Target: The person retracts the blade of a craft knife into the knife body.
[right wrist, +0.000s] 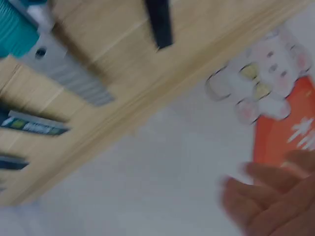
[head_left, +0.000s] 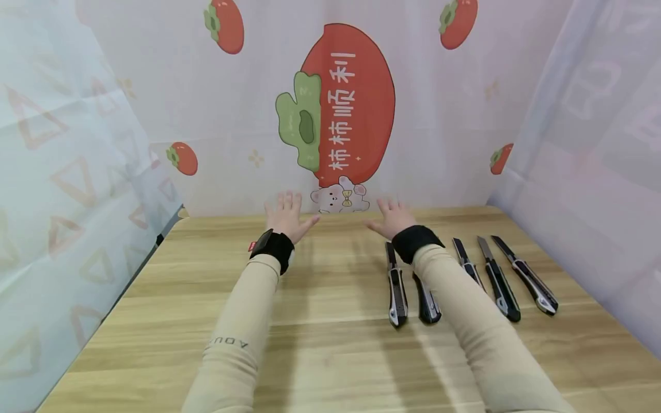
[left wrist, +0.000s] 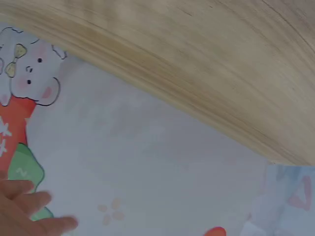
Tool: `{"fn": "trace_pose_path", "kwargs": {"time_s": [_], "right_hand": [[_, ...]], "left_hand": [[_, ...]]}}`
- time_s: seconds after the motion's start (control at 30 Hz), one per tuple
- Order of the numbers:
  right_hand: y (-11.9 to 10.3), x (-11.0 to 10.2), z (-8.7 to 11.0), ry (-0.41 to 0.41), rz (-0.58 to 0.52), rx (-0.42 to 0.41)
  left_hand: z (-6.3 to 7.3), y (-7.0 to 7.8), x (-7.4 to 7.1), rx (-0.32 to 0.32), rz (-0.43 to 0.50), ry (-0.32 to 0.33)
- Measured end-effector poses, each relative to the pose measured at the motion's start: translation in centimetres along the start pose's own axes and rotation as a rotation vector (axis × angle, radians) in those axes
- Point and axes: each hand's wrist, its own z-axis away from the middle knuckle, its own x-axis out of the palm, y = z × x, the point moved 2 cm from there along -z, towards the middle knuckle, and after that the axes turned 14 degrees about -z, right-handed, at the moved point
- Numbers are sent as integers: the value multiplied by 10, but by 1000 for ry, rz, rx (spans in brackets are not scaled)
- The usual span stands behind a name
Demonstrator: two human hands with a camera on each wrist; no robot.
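Note:
Both hands reach forward over the table's back edge with fingers spread and nothing in them. The left hand (head_left: 287, 220) is left of centre, and its fingers (left wrist: 34, 201) show at the lower left of its wrist view. On the other side, the right hand (head_left: 395, 220) appears blurred in the right wrist view. Below and right of it lie several snap-off utility knives with blades out, pointing away: a dark one (head_left: 397, 292) is nearest, and another (head_left: 427, 301) is partly hidden by the right forearm. A knife with a teal handle (right wrist: 17, 32) appears in the right wrist view.
The wooden table (head_left: 155, 321) ends at a white cloth backdrop (head_left: 434, 143) printed with persimmons and a bear. Printed cloths also hang at the left side (head_left: 51, 189) and right side (head_left: 583, 172). Two more knives (head_left: 500, 281) lie toward the right edge.

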Motion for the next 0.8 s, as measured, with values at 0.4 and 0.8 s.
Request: {"fn": "trace_pose_path", "kwargs": {"time_s": [0.4,0.8], "right_hand": [[40,57,42,-290,-298,287],[41,64,52,-258,-336,290]], "left_hand": [[87,3,-35,221,393,268],[152,48,-62,397,632,525]]}}
